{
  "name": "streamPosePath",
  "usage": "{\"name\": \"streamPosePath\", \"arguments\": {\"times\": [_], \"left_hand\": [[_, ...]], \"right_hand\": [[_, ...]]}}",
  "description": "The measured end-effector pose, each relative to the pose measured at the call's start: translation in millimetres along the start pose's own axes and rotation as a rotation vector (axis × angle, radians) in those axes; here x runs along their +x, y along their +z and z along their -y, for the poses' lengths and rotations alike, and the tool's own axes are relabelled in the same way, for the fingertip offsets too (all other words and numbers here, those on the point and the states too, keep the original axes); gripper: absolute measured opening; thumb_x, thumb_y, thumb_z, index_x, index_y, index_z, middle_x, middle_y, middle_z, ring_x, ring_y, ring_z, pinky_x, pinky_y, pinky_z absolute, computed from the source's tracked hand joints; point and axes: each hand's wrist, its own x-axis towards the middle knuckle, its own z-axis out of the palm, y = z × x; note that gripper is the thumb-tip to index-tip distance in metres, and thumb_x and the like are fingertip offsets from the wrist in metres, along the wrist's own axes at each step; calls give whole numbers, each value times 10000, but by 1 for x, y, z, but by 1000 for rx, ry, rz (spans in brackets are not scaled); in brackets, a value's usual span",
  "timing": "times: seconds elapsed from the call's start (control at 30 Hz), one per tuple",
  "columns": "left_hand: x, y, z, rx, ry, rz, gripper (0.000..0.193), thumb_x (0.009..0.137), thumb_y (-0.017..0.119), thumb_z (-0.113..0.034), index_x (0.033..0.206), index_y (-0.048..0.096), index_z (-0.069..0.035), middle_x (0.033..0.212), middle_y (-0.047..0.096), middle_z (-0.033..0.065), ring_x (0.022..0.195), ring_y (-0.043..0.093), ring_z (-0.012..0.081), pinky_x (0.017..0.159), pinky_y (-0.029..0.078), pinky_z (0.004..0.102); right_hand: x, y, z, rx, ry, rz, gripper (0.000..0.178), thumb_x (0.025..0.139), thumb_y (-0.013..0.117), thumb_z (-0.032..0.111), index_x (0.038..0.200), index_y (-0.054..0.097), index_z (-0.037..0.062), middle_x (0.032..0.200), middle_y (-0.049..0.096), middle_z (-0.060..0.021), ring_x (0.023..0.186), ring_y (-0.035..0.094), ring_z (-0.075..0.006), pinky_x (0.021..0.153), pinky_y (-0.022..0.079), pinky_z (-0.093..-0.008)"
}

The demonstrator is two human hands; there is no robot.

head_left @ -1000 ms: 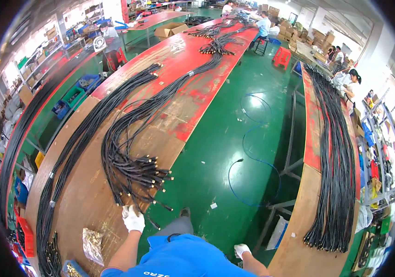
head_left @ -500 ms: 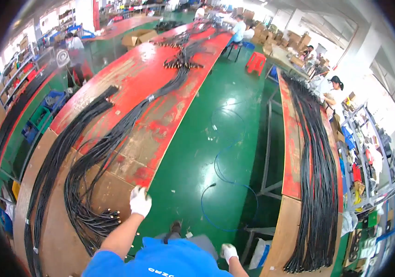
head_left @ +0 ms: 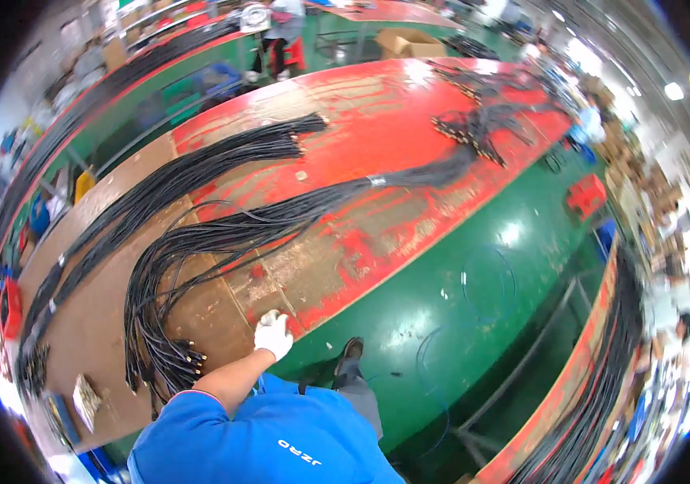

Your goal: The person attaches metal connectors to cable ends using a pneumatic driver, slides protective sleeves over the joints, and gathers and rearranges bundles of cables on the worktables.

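Note:
My left hand (head_left: 273, 335), in a white glove, is at the near edge of the long red and brown table (head_left: 304, 274). Its fingers look slightly apart, with nothing seen in them. Left of it lies a long bundle of black cables (head_left: 256, 216), curving toward me at its near end, with bright metal tips. A pale tie (head_left: 377, 181) wraps this bundle midway. Farther left, a second black cable bundle (head_left: 191, 165) stretches along the table, its near part split in two and tied. My right hand is out of view.
More cable ends (head_left: 474, 133) are heaped at the table's far end. Another table (head_left: 554, 403) with black cables stands at the right. On the green floor lies a thin blue cable (head_left: 424, 355); a red stool (head_left: 586, 196) stands beyond. A person (head_left: 280, 32) stands behind the table.
The view has swung left, and I have turned toward the table. My left hand stays near the table's edge. My right hand has gone out of view.

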Motion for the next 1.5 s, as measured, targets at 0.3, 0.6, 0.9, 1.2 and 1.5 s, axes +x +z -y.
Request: {"name": "streamPosePath", "arguments": {"times": [0.3, 0.6, 0.9, 1.2, 1.5], "left_hand": [[99, -21, 13, -97, -738, -287, 549, 871, 704, -313, 1348, 631, -50, 1419, 584, 234, 1365, 536, 406, 1168, 434, 465], [135, 12, 30, 102, -557, -495, 506, 904, 706, -322, 1331, 618, -67, 1458, 521, 226, 1392, 480, 423, 1236, 321, 545], [159, -11, 37, -86, -544, -583, 493, 752, 826, -314, 1176, 662, -122, 1336, 546, 158, 1277, 522, 416, 1136, 421, 573], [174, -18, 46, -274, -529, -590, 420, 770, 815, -321, 1121, 717, -112, 1249, 645, 140, 1202, 617, 359, 1081, 507, 502], [151, -11, 47, -201, -560, -598, 465, 784, 815, -329, 1183, 687, -126, 1288, 622, 122, 1196, 626, 331, 1115, 488, 493]], "right_hand": [[390, -246, -194, -663, -42, 825, 199, 907, 733, 310, 828, 774, 132, 822, 768, -116, 782, 767, -289, 631, 609, -437], [888, -404, 36, 394, 147, 163, 367, 1027, 649, 224, 1249, 670, -67, 1120, 742, -213, 985, 687, -274, 906, 542, -408], [1044, -309, 485, -175, -864, 240, 829, 841, 840, 453, 1515, 529, 84, 1481, 589, -241, 1386, 532, -441, 1198, 419, -518], [1125, -195, 732, -469, -1004, 278, 1052, 735, 908, 513, 1562, 452, 49, 1457, 598, -243, 1357, 569, -416, 1147, 466, -506], [1106, -147, 698, -390, -970, 387, 715, 780, 806, 358, 1394, 555, 91, 1150, 734, -242, 1081, 716, -444, 950, 569, -531]]}}
